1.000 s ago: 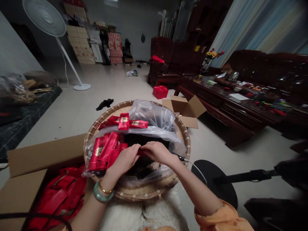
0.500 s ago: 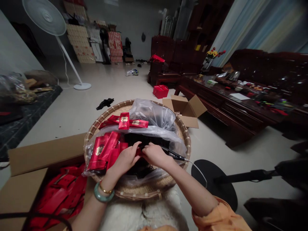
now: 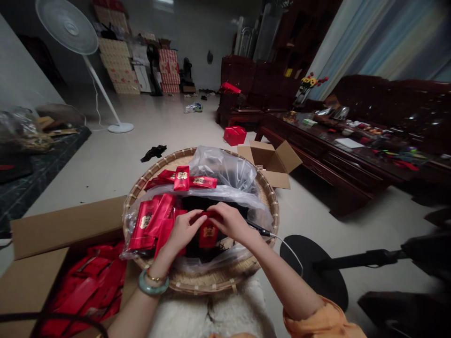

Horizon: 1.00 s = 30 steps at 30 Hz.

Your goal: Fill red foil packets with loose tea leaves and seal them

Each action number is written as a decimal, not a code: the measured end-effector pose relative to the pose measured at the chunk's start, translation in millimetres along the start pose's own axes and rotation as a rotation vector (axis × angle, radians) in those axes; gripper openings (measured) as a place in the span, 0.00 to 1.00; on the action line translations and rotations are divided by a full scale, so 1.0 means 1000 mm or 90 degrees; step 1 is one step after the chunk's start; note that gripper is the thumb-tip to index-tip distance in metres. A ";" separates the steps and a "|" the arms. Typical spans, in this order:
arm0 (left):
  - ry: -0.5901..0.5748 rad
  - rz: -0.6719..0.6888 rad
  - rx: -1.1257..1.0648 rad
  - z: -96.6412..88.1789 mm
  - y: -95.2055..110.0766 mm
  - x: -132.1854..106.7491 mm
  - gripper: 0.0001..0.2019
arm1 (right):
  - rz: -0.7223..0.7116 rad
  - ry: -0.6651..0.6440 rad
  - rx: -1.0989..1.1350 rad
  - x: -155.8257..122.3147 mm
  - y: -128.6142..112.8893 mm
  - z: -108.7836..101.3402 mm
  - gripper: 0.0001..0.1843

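Pinching red packet (image 3: 208, 234) btw. L hand (image 3: 185, 230) & R hand (image 3: 230, 223), over bamboo tray (image 3: 214, 281)

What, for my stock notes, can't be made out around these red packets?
Head view only:
- Red packet between left hand and right hand: top hidden by fingers.
- Dark contents of the plastic bag: partly hidden by the hands, too dark to identify.
- Red packets in the cardboard box: cut off by the bottom edge.
- Items on the glass-topped table: too small.
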<state>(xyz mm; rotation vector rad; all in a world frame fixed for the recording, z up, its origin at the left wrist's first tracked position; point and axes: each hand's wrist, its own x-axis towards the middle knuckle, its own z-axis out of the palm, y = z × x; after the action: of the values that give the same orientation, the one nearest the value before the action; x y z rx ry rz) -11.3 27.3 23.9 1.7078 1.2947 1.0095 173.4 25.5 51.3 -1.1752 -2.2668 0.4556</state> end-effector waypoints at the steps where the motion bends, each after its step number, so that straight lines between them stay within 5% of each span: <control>1: 0.018 -0.013 -0.035 0.001 0.000 0.001 0.16 | 0.021 0.054 0.050 -0.001 0.002 0.001 0.18; 4: 0.040 -0.063 -0.119 0.004 0.003 0.002 0.16 | 0.120 0.142 0.178 -0.004 0.006 0.007 0.24; 9: 0.025 -0.097 -0.197 0.006 0.007 0.001 0.15 | 0.270 0.090 0.451 -0.005 0.012 0.015 0.11; 16: 0.023 -0.088 -0.189 0.010 0.005 0.002 0.15 | 0.356 0.106 0.552 -0.001 0.015 0.019 0.14; 19: 0.083 -0.029 -0.160 0.014 0.001 0.000 0.19 | 0.326 0.145 0.510 -0.001 0.015 0.021 0.13; 23: 0.086 0.151 -0.017 0.015 -0.007 -0.007 0.14 | 0.143 0.207 0.331 -0.007 0.015 0.021 0.06; 27: 0.026 0.312 0.147 0.008 -0.012 -0.011 0.10 | 0.009 0.136 0.204 -0.016 0.015 0.017 0.09; 30: -0.034 0.344 0.225 0.003 -0.012 -0.010 0.09 | -0.024 0.049 0.113 -0.019 0.015 0.010 0.10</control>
<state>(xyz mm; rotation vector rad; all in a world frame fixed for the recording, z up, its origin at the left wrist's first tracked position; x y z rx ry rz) -14.7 19.5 10.7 2.4235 1.0382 1.0597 186.2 18.0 29.9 -1.0412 -2.1321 0.5742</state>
